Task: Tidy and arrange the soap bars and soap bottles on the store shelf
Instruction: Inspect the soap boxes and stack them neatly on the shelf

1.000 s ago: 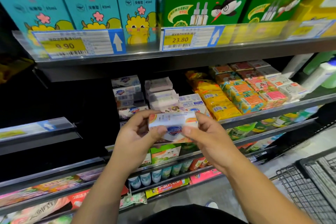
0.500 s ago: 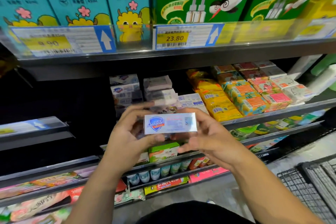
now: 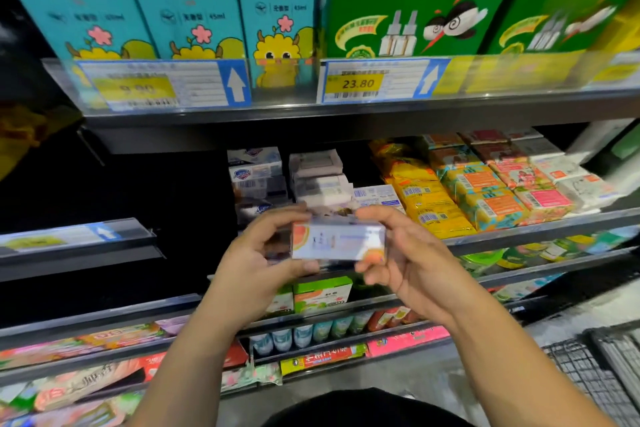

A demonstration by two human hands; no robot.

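Both hands up: left hand (image 3: 256, 265) and right hand (image 3: 407, 260) pinch the white-and-orange cardboard soap box (image 3: 337, 241) by its ends, thumbs underneath, fingers on top.

Soap box (image 3: 337, 241): card, glossy printed face. Shelf (image 3: 381, 116): grey metal, matt and smooth; price strip (image 3: 519, 74): clear glossy plastic. Yellow packs (image 3: 427, 199): shiny plastic film; basket (image 3: 585, 378): dark wire mesh.

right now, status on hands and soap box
Left hand, right hand: grip on soap bar box ends. Box held before shelved soap stacks. Nothing in the way.
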